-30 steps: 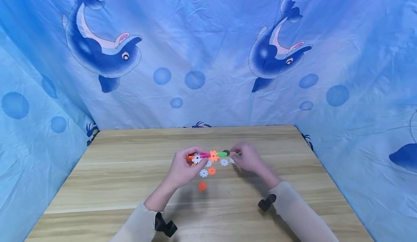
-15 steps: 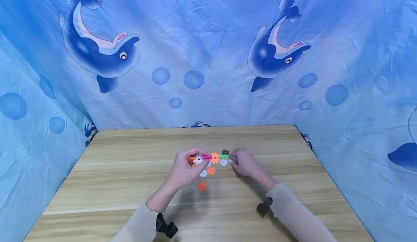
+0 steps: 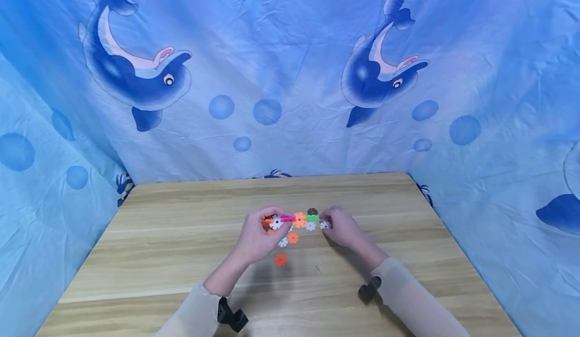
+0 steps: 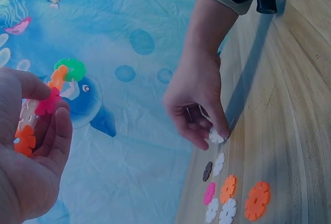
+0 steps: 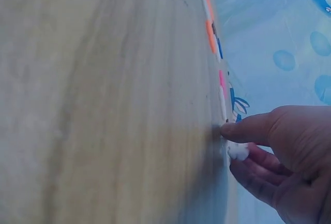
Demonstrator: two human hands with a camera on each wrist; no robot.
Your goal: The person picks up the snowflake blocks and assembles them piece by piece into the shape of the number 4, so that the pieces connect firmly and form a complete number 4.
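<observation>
Pinching a white snowflake disc (image 4: 214, 136) off the table (image 3: 158, 236), right hand (image 3: 342, 228); the linked disc chain (image 3: 294, 219) is held lifted in left hand (image 3: 256, 236) fingers, ready for joining.

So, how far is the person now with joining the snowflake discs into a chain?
Done: a chain of about five discs, orange to green, which the left hand grips. In hand: the right hand pinches a white disc at the table, not yet attached. Left: loose discs lie there, including a dark disc and an orange disc.

Dolphin-curtained (image 3: 290, 75) tabletop (image 3: 181, 256) play booth
</observation>
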